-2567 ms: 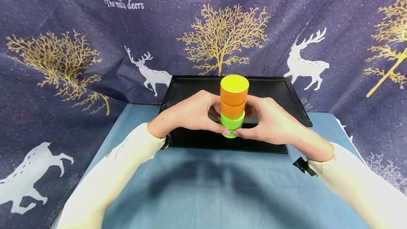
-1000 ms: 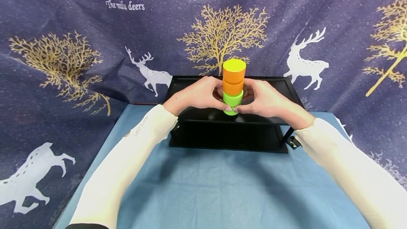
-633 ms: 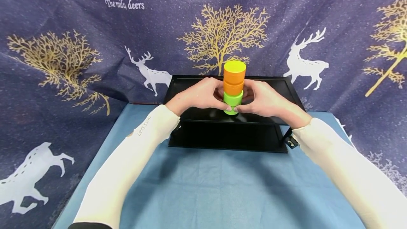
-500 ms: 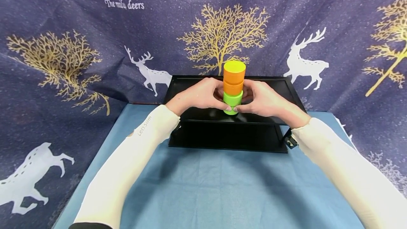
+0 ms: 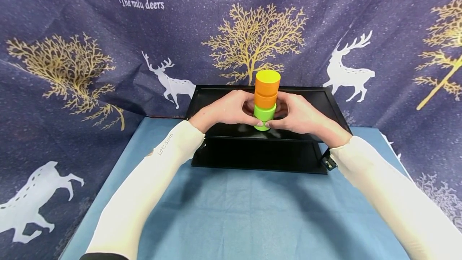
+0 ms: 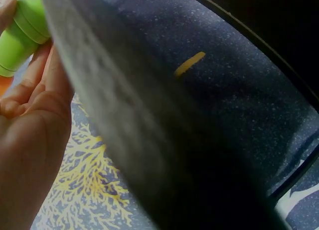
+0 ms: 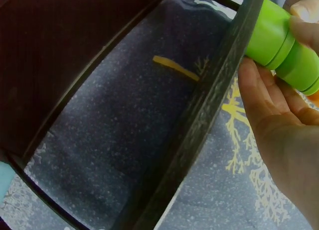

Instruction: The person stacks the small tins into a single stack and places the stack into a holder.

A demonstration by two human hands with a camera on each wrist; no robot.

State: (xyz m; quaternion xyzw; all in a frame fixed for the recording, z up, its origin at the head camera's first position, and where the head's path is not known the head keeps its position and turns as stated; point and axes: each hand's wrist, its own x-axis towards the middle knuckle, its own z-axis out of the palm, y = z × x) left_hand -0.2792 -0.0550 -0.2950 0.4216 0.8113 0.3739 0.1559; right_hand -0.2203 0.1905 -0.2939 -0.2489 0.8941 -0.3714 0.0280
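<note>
An upright stack of plastic cups [image 5: 266, 95] stands at the upper shelf of a black two-tier rack [image 5: 223, 129]; whether its base rests on the shelf cannot be told. Its upper part is orange with a yellow inside, its lower part green. From the left, my left hand [image 5: 232, 107] holds the stack, thumb tip on the green part. My right hand [image 5: 297, 113] grips it from the other side, its thumb close to the left one. The fingers behind are partly hidden in the head view. Both wrist views show fingers against the green cups [image 6: 25, 31] [image 7: 279, 51].
The rack's lower shelf [image 5: 256, 155] lies under the upper one, with posts at its sides. A blue cloth [image 5: 238, 212] covers the table in front. Behind hangs a dark cloth [image 5: 202, 19] with trees and deer printed on it.
Since the earliest frame, both hands have carried the cup stack forward from before the rack to its upper shelf. Over the last second, hands and stack have hardly moved.
</note>
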